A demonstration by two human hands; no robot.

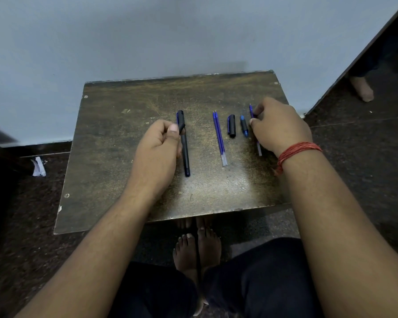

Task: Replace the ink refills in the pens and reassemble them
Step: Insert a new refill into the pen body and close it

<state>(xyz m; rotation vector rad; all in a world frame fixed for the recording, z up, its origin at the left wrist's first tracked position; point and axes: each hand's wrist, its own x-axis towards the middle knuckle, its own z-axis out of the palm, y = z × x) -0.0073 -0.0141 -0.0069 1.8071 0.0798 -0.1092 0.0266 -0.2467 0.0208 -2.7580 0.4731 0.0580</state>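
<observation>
Work looks barely half done: left hand closes on a capped pen lying on the table, right hand pinches one refill, while two refills, a cap and a tip piece lie loose between them.

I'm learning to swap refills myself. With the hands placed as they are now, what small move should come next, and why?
Probably lift the refill off the table. The right hand already pinches it near the tip, while the pen cap and grip section lie apart beside it. The left hand rests at the black pen, perhaps ready to receive it.
</observation>
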